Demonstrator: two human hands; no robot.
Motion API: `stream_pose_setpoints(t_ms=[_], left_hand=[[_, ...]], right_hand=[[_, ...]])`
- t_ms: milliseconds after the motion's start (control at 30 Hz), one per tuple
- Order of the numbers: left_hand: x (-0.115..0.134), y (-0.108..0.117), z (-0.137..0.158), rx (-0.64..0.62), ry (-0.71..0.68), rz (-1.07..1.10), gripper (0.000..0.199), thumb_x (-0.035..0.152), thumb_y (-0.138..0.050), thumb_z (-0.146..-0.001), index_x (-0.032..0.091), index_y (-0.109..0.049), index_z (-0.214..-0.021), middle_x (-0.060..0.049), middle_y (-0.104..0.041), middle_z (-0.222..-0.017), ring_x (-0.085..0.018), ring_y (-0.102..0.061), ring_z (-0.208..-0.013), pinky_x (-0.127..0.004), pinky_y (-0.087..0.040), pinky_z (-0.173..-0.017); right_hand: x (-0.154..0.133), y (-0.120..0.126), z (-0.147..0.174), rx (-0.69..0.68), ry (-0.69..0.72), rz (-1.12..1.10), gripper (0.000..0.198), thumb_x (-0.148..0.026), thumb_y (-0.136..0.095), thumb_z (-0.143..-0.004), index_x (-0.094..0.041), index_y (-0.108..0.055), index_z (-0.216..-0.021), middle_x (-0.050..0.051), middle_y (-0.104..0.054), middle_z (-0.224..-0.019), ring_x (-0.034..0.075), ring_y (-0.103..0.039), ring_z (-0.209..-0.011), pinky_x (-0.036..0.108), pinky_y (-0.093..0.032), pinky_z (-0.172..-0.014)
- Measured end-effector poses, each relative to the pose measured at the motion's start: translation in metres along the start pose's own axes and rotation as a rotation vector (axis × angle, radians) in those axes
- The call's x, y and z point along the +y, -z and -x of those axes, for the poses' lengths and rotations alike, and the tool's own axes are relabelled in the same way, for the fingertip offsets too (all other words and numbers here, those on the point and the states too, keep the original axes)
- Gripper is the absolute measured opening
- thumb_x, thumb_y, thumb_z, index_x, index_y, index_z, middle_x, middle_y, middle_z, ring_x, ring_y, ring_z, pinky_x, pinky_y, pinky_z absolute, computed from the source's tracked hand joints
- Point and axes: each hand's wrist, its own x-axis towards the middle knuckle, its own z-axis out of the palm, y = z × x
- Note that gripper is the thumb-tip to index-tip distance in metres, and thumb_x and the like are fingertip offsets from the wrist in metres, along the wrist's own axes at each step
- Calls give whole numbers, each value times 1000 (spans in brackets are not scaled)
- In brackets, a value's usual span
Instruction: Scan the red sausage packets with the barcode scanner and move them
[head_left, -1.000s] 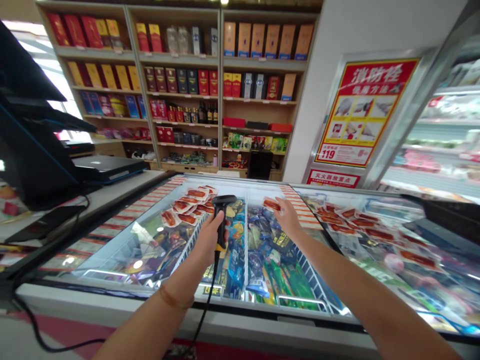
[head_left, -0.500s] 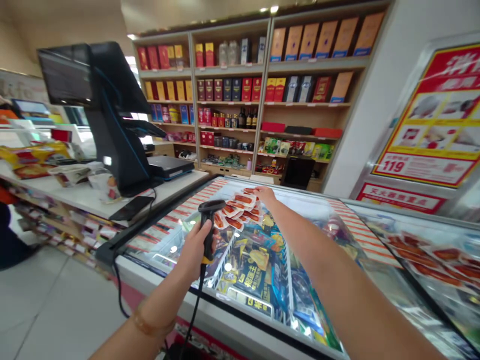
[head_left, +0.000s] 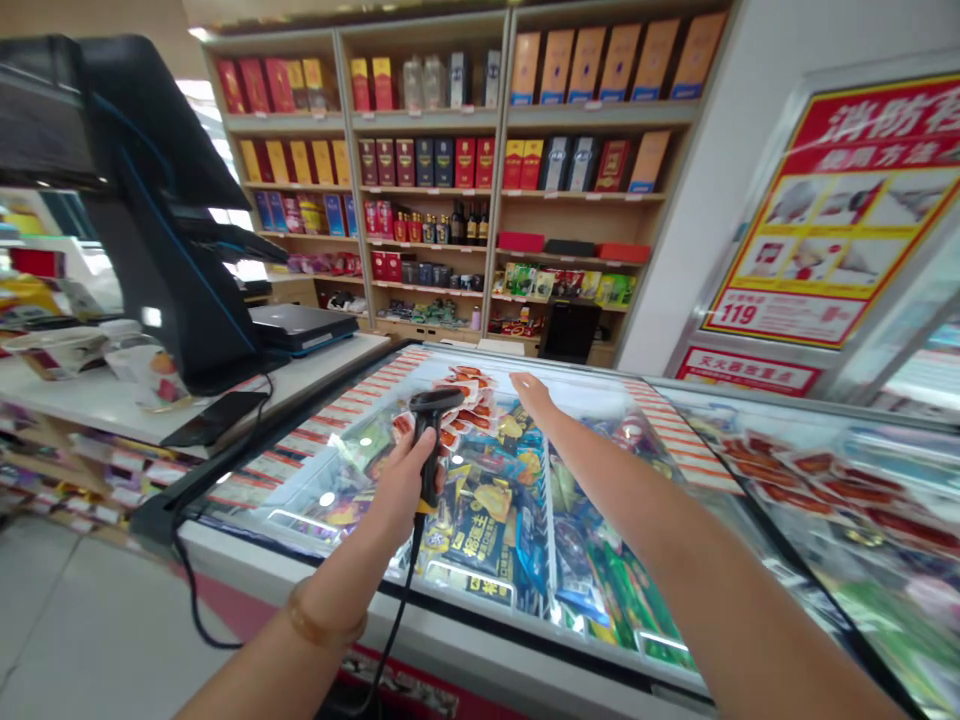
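Observation:
My left hand [head_left: 405, 475] grips a black barcode scanner [head_left: 429, 440] by its handle, with its head up and its cable hanging down over the freezer's front edge. Just beyond the scanner, several flat packets of reddish-brown food [head_left: 476, 400] lie overlapping on the glass top of a chest freezer [head_left: 592, 385]. To the right of these packets, apart from them, is my right hand [head_left: 529, 388] with its fingers curled in; what they hold, if anything, is hidden. Bagged goods [head_left: 480, 525] show through the glass beneath both arms.
On the left a counter [head_left: 360, 350] carries a dark checkout terminal [head_left: 172, 240], a flat scale [head_left: 300, 325], a phone [head_left: 214, 418] and plastic tubs [head_left: 56, 350]. More reddish packets [head_left: 817, 480] lie at the right. Shelves of boxes [head_left: 427, 165] stand behind; a fire-safety poster [head_left: 840, 220] hangs right.
My right hand has come off the packets and now sits to their right. The scanner has shifted slightly rightward in my left hand. The view has turned right and moved closer.

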Motion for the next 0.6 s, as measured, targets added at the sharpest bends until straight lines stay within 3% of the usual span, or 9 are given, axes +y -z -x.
stream_pose_setpoints(t_ms=[133, 367, 500, 600], left_hand=[[-15, -43, -4, -97, -3, 16, 46, 56, -72, -67, 18, -53, -86, 4, -58, -69, -6, -48, -42, -19, -32, -37], [-52, -118, -11, -259, 40, 34, 46, 56, -72, -67, 17, -52, -84, 2, -58, -71, -7, -49, -43, -21, -35, -38], [-75, -128, -16, -296, 9, 0, 47, 56, -73, -65, 17, -53, -84, 3, -57, -68, -6, -47, -41, -20, -34, -38], [-84, -119, -21, -309, -43, -43, 46, 54, -74, -65, 17, -53, -83, 3, -57, -68, -6, -47, -40, -20, -34, -38]], right_hand=[[52, 53, 53, 92, -129, 78, 28, -30, -47, -89, -21, -69, -104, 7, -69, -112, 23, -59, -111, 41, -41, -100], [149, 179, 150, 281, -287, 446, 33, -20, -50, -82, -18, -65, -111, 13, -63, -116, 29, -51, -112, 44, -37, -97], [180, 231, 180, 376, -522, 594, 41, -13, -49, -81, -19, -62, -119, 14, -57, -124, 32, -43, -121, 48, -31, -99], [194, 246, 185, 389, -663, 623, 37, -11, -52, -77, -21, -68, -109, 14, -56, -125, 35, -37, -124, 56, -28, -99]])
